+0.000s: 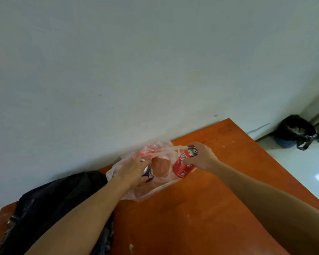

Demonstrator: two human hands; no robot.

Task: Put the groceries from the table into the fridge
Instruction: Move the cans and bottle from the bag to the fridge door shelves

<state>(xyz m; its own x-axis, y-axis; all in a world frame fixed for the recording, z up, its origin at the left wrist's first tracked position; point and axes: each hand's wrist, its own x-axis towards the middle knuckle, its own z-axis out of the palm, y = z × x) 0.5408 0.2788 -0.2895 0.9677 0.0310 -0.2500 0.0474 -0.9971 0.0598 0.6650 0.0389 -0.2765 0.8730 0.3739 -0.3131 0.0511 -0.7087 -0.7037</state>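
Orange tabletop: right hand holds tilted red can beside bag; left hand holds purple can at bag mouth.

Two drink cans were in view: one red can to the right and one purple can to the left, partly hidden. Two hands showed, one per can: the right hand gripped the red can, and the left hand curled round the purple can. There was one thin plastic bag with red print, lying at the far edge of the one orange bench. Rounded pinkish shapes lay inside it, too blurred to count. Dark bags numbered two: one black bag on the bench at the near left, and one bin bag on the floor at the far right.
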